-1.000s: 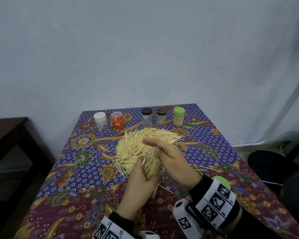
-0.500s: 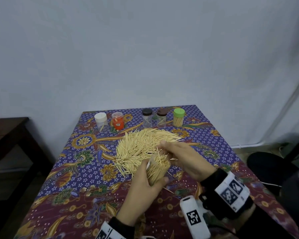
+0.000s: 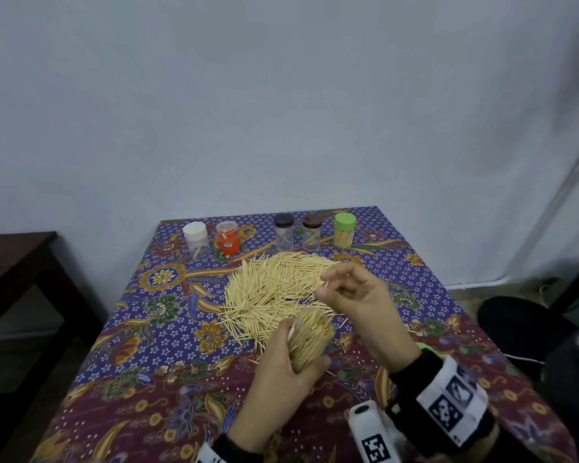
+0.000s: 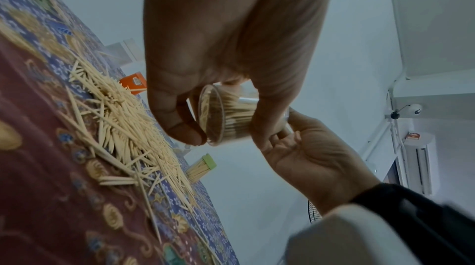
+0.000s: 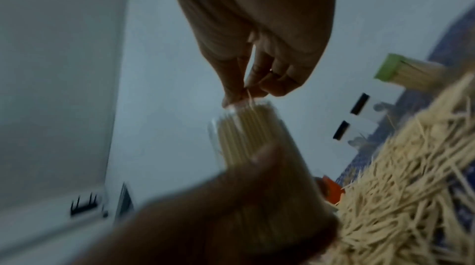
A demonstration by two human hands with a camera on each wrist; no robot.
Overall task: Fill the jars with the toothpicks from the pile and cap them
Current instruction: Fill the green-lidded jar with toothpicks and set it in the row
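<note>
My left hand (image 3: 293, 360) grips a clear, uncapped jar (image 3: 310, 340) packed with toothpicks and tilts it above the near edge of the toothpick pile (image 3: 274, 285). In the left wrist view the thumb and fingers (image 4: 267, 127) wrap round the jar (image 4: 226, 121). My right hand (image 3: 328, 290) hovers just past the jar's mouth and pinches a single toothpick (image 3: 327, 284) between thumb and fingertips. The right wrist view shows that toothpick (image 5: 249, 97) right at the rim of the jar (image 5: 246, 137).
Along the back of the patterned tablecloth (image 3: 168, 345) stand a white-capped jar (image 3: 196, 240), an orange jar (image 3: 228, 240), a black-capped jar (image 3: 284, 230), a brown-capped jar (image 3: 311, 230) and a green-capped jar (image 3: 344, 230) full of toothpicks. A dark side table (image 3: 17, 262) stands left.
My right hand has come off the jar's mouth and risen slightly to the right with one toothpick. The toothpicks that stuck out now sit level in the jar.
</note>
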